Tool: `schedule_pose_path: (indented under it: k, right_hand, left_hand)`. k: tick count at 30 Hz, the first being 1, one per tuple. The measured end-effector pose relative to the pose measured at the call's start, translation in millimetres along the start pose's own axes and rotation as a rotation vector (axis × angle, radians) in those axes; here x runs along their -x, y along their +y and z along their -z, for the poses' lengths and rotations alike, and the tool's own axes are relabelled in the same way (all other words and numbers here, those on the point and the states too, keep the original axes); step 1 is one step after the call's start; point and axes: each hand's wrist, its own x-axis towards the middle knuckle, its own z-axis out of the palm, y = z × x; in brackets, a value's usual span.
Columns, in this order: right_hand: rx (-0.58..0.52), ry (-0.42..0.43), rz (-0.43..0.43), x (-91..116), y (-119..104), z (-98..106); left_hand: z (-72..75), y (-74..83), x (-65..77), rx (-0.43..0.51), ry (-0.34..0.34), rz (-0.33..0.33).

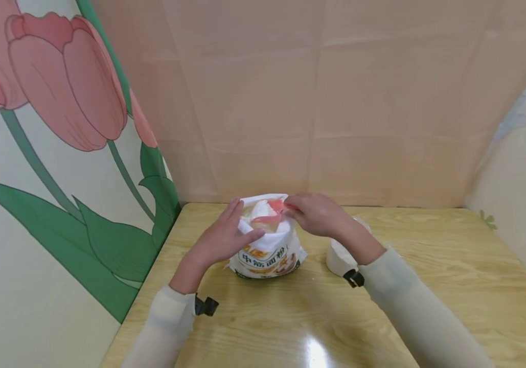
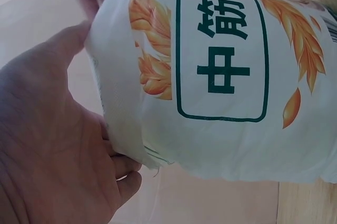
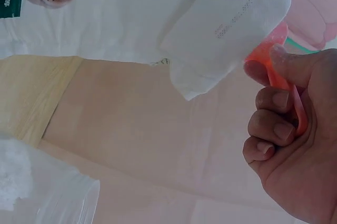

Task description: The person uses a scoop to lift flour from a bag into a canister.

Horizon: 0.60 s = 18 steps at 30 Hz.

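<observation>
A white flour bag [image 1: 265,255] with green lettering and orange wheat prints stands on the table with its top folded open. My left hand [image 1: 221,235] holds the bag's rim on the left, thumb over the front edge and fingers along the side; in the left wrist view the bag [image 2: 221,145] spans the picture beside the palm [image 2: 47,134]. My right hand [image 1: 318,213] grips the handle of a red scoop [image 1: 275,206], fingers curled round it in the right wrist view. The scoop's head is inside the bag's mouth, by a mound of white flour [image 1: 261,210].
A clear jar [image 1: 340,259] with white powder in it stands right of the bag, partly hidden behind my right forearm. The wooden table [image 1: 263,327] meets a pink-beige covered wall [image 1: 318,128] at the back. A tulip-painted wall [image 1: 69,168] borders the left side.
</observation>
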Motion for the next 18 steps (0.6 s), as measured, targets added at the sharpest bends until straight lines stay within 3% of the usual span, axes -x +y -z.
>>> schedule_pose_path:
  k: [18]
  right_hand:
    - [0.014,0.071,-0.052,22,6,20]
  left_hand:
    - [0.7,-0.4,-1.4,0.001,-0.011,0.015]
